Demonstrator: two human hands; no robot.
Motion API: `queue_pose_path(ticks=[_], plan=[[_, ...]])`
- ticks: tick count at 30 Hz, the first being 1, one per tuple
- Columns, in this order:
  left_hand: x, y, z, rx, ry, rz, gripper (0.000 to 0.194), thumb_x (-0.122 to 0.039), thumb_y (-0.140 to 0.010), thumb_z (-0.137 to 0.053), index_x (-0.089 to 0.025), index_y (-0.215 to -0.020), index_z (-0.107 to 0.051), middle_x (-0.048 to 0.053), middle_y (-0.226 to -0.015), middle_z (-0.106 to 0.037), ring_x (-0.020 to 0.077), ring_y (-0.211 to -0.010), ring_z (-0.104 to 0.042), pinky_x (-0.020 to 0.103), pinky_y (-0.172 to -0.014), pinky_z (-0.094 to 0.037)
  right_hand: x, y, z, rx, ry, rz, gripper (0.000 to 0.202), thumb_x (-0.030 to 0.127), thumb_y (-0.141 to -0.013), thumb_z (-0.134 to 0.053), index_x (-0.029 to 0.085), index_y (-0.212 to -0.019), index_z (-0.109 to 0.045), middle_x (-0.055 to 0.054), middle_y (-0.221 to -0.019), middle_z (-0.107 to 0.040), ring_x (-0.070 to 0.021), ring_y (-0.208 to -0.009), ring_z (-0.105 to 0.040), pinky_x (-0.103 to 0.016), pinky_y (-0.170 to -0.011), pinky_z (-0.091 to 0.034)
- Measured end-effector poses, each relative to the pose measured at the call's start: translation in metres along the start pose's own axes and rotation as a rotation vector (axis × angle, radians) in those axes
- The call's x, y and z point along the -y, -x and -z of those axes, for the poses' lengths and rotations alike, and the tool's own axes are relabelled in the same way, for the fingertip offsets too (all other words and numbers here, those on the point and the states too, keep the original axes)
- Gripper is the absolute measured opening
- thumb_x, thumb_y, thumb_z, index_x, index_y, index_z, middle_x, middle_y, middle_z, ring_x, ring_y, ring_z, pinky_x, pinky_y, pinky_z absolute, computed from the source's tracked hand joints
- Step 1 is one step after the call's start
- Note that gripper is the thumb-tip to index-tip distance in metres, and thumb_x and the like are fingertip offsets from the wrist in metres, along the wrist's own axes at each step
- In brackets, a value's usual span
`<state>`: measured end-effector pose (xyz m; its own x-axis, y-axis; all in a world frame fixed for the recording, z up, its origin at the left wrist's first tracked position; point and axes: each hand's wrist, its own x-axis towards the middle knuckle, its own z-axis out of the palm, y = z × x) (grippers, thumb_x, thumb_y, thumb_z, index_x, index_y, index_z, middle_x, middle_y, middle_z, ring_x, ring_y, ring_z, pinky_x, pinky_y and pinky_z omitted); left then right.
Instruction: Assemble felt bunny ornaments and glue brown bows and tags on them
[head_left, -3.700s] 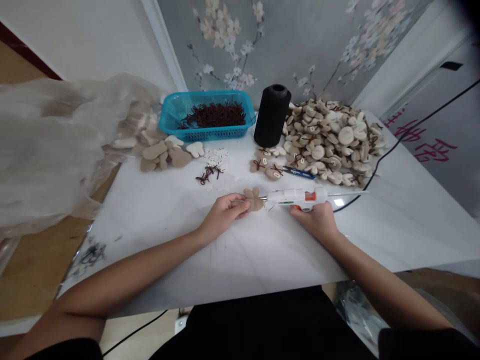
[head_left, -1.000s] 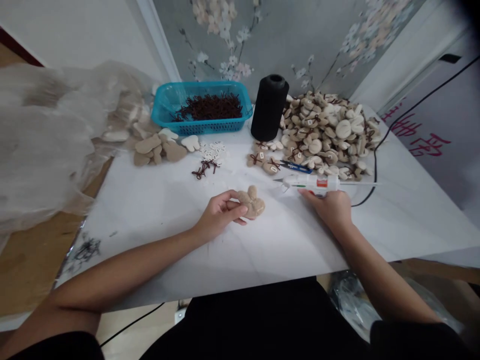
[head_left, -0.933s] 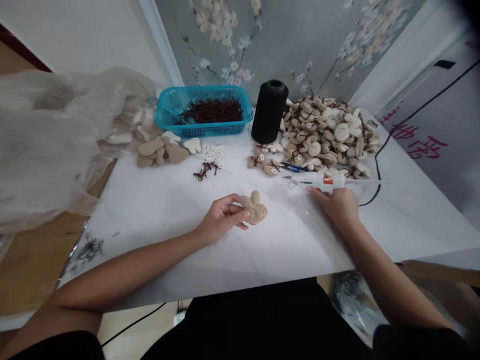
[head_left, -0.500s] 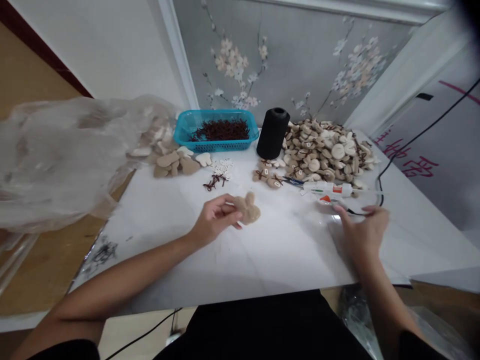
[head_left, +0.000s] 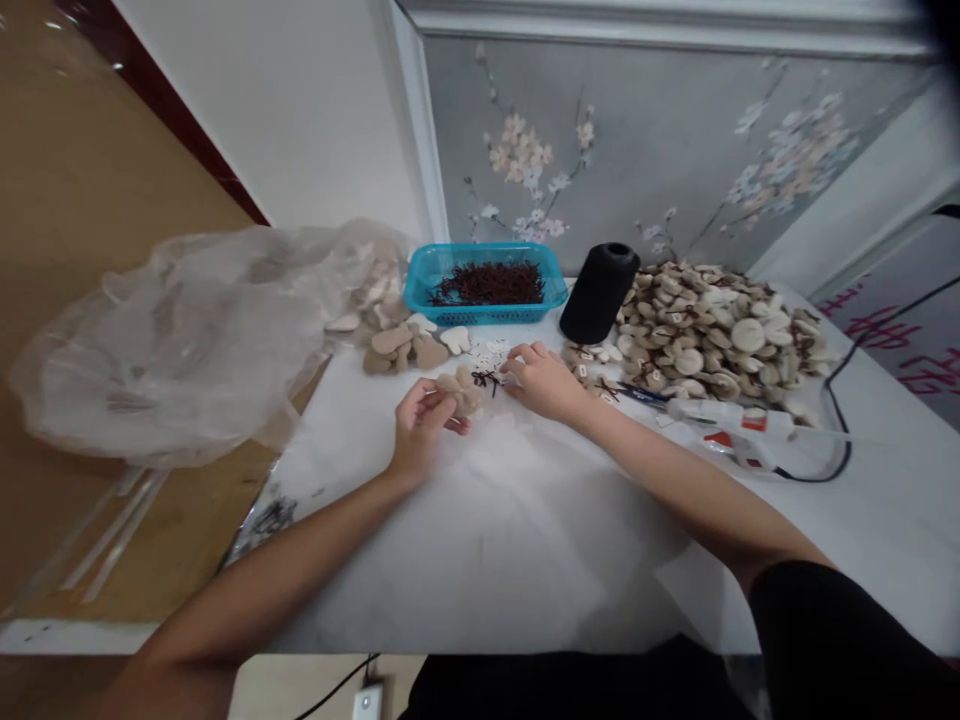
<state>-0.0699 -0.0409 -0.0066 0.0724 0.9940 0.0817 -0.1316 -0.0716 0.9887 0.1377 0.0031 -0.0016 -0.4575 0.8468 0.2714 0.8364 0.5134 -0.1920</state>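
**Holding a beige fabric piece (head_left: 460, 392) in the left hand (head_left: 421, 428), with the right hand (head_left: 546, 385) at the small brown bows (head_left: 487, 381)**

Gone from the right hand's grip, compared with earlier: the white glue gun (head_left: 739, 418), now lying at the right of the white table (head_left: 525, 540), well apart from both hands. Moved leftward since then: the right hand, across to the middle, close to the left one. Unchanged: the left hand's hold on the puffy, lobed beige fabric piece, just left of the bows.

On the left hand, closed in a pinch at the piece's left edge, with thumb on the near side and other fingers curled behind. On the right hand, bent and slightly parted, with fingertips down beside the bows and near the white tags (head_left: 491, 350); impossible to tell whether gripping anything.

Farther back, behind the tags: a blue basket (head_left: 487, 315) of brown bows. To its right, a black spool (head_left: 600, 292), then a large heap of beige and white pieces (head_left: 705, 330).
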Motion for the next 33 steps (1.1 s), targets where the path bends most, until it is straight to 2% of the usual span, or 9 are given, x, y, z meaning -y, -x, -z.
queue_pose_path(ticks=[3,8,11,14,16,20,27,33], plan=[[0.004,-0.004,0.0,0.057,0.016,0.052,0.023,-0.031,-0.072,-0.064,-0.017,-0.08,-0.047,-0.003,-0.063,-0.064,0.0125,-0.048,-0.061,0.023,-0.044,-0.05,-0.001,-0.005,-0.008,0.034,-0.037,0.041,0.021,0.014,-0.085,-0.05,0.018,-0.095,-0.068,-0.014,-0.112,-0.057,-0.0271,-0.101,-0.046,-0.042,-0.085,-0.042],[0.008,-0.007,-0.002,0.062,0.025,0.052,0.022,-0.032,-0.073,-0.064,-0.018,-0.08,-0.048,-0.003,-0.064,-0.063,0.0117,-0.049,-0.061,0.022,-0.044,-0.049,-0.015,0.013,-0.007,0.081,-0.197,0.179,0.029,0.002,-0.078,-0.048,0.021,-0.075,-0.07,-0.007,-0.112,-0.058,-0.0223,-0.102,-0.047,-0.036,-0.086,-0.042],[0.009,-0.004,-0.002,0.089,0.003,0.051,0.023,-0.032,-0.073,-0.064,-0.018,-0.08,-0.048,-0.004,-0.064,-0.063,0.0112,-0.049,-0.06,0.021,-0.044,-0.047,-0.018,0.023,-0.002,0.047,-0.236,0.152,0.03,0.0,-0.075,-0.046,0.02,-0.066,-0.067,-0.006,-0.11,-0.059,-0.022,-0.099,-0.049,-0.036,-0.086,-0.043],[0.008,-0.001,-0.004,0.118,-0.026,0.052,0.023,-0.033,-0.073,-0.064,-0.018,-0.081,-0.048,-0.003,-0.063,-0.062,0.0113,-0.051,-0.06,0.021,-0.046,-0.046,-0.015,0.03,0.001,-0.082,-0.236,-0.023,0.027,0.003,-0.076,-0.045,0.019,-0.078,-0.067,-0.008,-0.105,-0.06,-0.0219,-0.093,-0.051,-0.037,-0.086,-0.042],[0.008,0.0,-0.004,0.132,-0.036,0.054,0.023,-0.034,-0.074,-0.063,-0.018,-0.081,-0.048,-0.004,-0.062,-0.062,0.0114,-0.051,-0.06,0.021,-0.046,-0.045,-0.012,0.035,0.003,-0.105,-0.208,-0.102,0.02,0.011,-0.078,-0.049,0.018,-0.089,-0.066,-0.01,-0.105,-0.059,-0.0236,-0.094,-0.051,-0.04,-0.088,-0.042],[0.007,-0.001,-0.006,0.143,-0.051,0.055,0.022,-0.033,-0.074,-0.064,-0.018,-0.079,-0.048,-0.004,-0.06,-0.061,0.0114,-0.05,-0.059,0.021,-0.045,-0.045,-0.009,0.043,0.002,-0.01,-0.117,-0.112,0.013,0.024,-0.081,-0.056,0.018,-0.087,-0.066,-0.012,-0.112,-0.057,-0.0257,-0.098,-0.05,-0.042,-0.089,-0.041],[0.004,-0.003,-0.008,0.135,-0.066,0.1,0.023,-0.033,-0.072,-0.064,-0.018,-0.078,-0.049,-0.005,-0.056,-0.059,0.0113,-0.048,-0.059,0.021,-0.045,-0.045,-0.013,0.046,-0.002,0.07,-0.138,-0.128,0.011,0.021,-0.082,-0.056,0.018,-0.082,-0.067,-0.011,-0.111,-0.058,-0.0248,-0.099,-0.049,-0.04,-0.089,-0.041],[0.004,-0.004,-0.009,0.164,-0.074,0.155,0.024,-0.035,-0.071,-0.067,-0.018,-0.08,-0.052,-0.003,-0.06,-0.061,0.0113,-0.049,-0.059,0.021,-0.044,-0.047,-0.009,0.046,0.006,-0.029,-0.356,-0.177,0.013,0.023,-0.087,-0.051,0.019,-0.085,-0.063,-0.009,-0.109,-0.059,-0.0224,-0.099,-0.052,-0.04,-0.091,-0.039]])
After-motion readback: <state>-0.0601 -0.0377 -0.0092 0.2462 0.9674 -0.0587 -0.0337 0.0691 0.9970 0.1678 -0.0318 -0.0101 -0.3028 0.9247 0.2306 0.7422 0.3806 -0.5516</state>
